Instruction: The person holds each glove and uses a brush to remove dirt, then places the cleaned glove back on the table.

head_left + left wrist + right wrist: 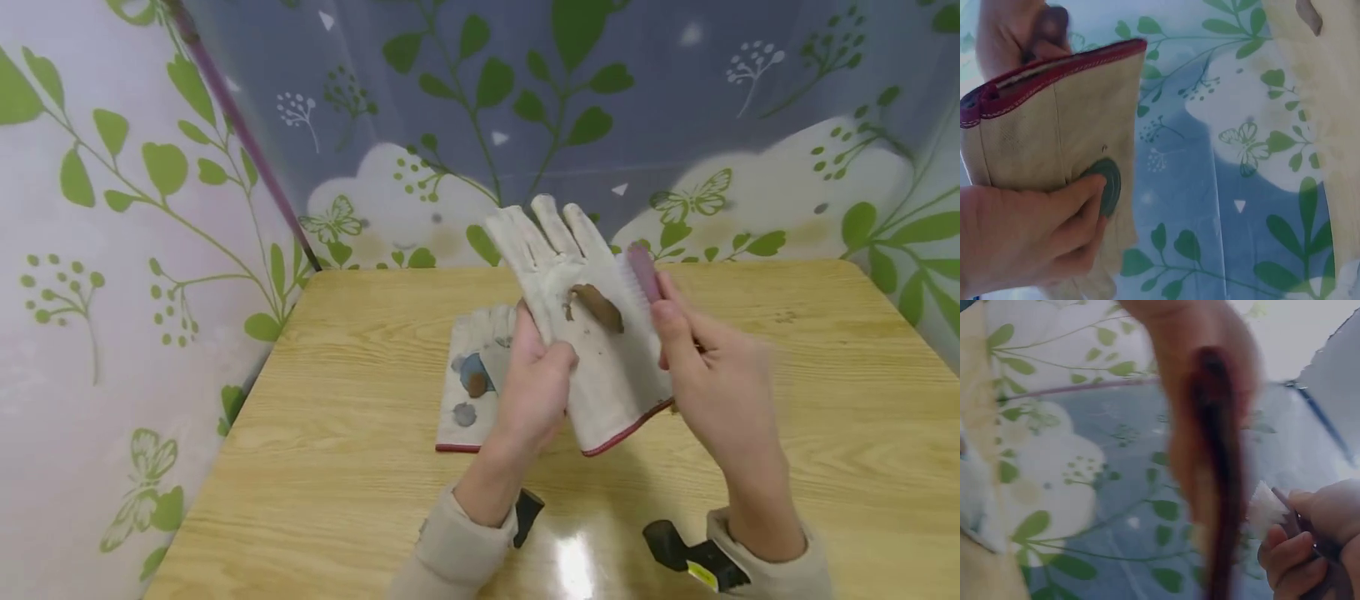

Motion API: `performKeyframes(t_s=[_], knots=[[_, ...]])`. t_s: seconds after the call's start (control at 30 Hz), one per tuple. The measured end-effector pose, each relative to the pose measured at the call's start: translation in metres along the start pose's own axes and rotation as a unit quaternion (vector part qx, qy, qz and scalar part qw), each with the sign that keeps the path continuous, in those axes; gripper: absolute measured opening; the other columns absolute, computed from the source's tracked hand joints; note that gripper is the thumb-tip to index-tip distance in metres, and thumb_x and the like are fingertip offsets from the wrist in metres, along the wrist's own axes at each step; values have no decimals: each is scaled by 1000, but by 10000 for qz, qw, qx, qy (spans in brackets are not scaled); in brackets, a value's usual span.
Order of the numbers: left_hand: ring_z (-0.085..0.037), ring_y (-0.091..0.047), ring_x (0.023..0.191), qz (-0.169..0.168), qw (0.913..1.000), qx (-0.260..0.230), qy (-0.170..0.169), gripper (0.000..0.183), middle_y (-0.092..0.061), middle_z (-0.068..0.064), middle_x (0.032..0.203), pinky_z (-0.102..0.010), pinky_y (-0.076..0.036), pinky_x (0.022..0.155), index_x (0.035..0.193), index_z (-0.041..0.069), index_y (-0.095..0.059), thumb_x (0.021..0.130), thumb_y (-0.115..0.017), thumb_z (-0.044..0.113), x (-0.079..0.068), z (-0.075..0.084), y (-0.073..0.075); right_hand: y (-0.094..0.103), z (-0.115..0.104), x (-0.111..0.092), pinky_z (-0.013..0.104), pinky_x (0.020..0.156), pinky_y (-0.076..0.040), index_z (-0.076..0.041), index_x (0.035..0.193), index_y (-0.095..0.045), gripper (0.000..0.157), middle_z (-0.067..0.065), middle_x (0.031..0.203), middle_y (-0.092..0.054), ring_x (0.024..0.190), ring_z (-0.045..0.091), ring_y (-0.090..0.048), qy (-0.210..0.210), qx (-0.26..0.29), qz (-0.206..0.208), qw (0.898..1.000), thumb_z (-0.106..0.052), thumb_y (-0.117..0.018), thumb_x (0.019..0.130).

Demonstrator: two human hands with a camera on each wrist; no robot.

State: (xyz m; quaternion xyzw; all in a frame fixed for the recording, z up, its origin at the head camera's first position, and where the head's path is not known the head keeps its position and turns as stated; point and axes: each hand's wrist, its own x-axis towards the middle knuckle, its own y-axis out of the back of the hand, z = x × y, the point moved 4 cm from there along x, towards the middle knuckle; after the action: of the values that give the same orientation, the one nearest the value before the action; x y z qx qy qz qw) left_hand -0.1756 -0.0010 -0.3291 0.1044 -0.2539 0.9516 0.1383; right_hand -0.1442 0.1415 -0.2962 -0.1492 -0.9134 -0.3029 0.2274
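My left hand [534, 387] grips a white fabric work glove [611, 392] with red cuff trim, raised above the table with its fingers upward. A brown smear [598, 308] marks the side facing me. In the left wrist view, the fingertips press on a round grey-green patch [1110, 190] on the glove's other side. My right hand [716, 358] holds a purple brush [643, 271], its white bristles [1266, 506] right at the glove's side edge. A second glove [450, 421] lies on the table behind my left hand, spotted blue, brown and grey, partly hidden.
The wood-grain table [337, 492] spreads beneath both hands. Behind it and to the left hang leaf-patterned sheets [465, 100], with a purple pole [240, 125] at their corner. Black straps [667, 546] sit by the wrists at the beige sleeves [465, 542].
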Motion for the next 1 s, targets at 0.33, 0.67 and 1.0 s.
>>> performKeyframes(t_s=[0.33, 0.67, 1.0], knots=[[-21, -29, 136, 509, 9985, 85, -191, 81, -28, -6, 149, -38, -24, 111, 148, 10, -16, 75, -29, -20, 7, 17, 8, -32, -15, -13, 41, 65, -51, -12, 132, -53, 43, 9, 127, -57, 93, 25, -64, 652, -777, -1361, 9855, -37, -49, 97], [-18, -38, 131, -161, 9956, 915, -90, 80, -33, -2, 148, -36, -35, 106, 148, 21, -19, 78, -29, -16, 9, 8, 13, -35, -13, -5, 37, 43, -39, -8, 125, -60, 42, 19, 74, -67, 49, 22, -53, 1703, -1190, 237, 9779, -21, -67, 86], [-23, -38, 131, -352, 9974, 449, 447, 87, -32, -3, 148, -43, -36, 105, 150, 22, -15, 73, -27, -17, 12, 0, 21, -31, -4, -1, 34, 43, -37, -10, 123, -63, 42, 19, 80, -70, 52, 22, -55, 1612, -1169, 146, 9799, -24, -71, 83]])
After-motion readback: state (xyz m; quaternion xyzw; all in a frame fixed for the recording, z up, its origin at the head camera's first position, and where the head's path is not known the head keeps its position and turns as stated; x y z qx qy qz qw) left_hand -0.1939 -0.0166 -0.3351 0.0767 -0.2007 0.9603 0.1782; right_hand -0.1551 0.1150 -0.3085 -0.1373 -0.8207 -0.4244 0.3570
